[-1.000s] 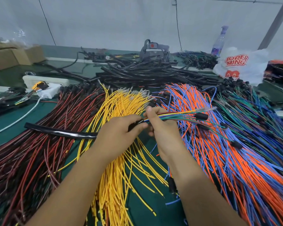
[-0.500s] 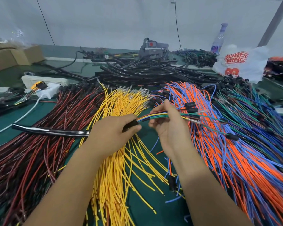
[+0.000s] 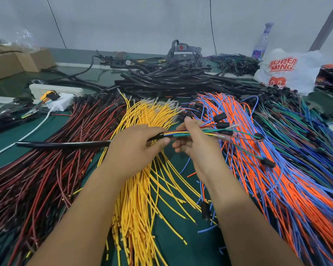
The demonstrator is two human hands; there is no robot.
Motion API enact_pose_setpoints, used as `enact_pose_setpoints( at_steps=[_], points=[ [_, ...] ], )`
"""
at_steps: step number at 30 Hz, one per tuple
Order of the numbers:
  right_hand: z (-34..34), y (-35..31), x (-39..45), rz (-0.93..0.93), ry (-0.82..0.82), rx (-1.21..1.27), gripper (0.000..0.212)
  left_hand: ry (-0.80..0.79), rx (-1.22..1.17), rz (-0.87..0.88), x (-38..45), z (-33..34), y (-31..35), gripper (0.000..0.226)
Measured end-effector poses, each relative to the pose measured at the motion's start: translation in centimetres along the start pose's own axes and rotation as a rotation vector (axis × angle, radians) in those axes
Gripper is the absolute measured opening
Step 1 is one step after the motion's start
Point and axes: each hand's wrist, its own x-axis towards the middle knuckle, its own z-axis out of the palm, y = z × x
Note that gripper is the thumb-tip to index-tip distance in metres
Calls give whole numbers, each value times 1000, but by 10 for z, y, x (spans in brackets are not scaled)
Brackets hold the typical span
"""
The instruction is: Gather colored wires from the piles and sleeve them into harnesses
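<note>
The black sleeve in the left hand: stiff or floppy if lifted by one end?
Probably semi-stiff: the black sleeve juts leftward from the left hand in a nearly straight line, with little sag. Its glossy surface suggests it may slip in a loose grip. Likely light, since a few curled fingers appear to hold it.

Black sleeve (image 3: 65,144); yellow wires (image 3: 140,198) — orange-blue pile (image 3: 277,189).
</note>
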Motion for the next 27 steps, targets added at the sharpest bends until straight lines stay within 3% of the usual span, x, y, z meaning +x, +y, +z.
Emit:
enact_pose_setpoints(
  at_steps=[3,9,17,21,27],
  points=[
    [-1,1,-1,41,2,115,26,-45,-105,-50,1,-1,-7,38],
    [2,2,-3,43,4,302,21,-83,-137,-110,-1,0,-3,21],
    [6,-1,-5,-44,-88,224,6,67,43,-176,-1,-1,4,25],
    [2,-1,-6,-115,-138,142,13,73,24,-165,1,-2,3,25],
    [3,-1,-4,-119,-2,35,14,20,14,-127,-1,-1,8,29]
  ],
)
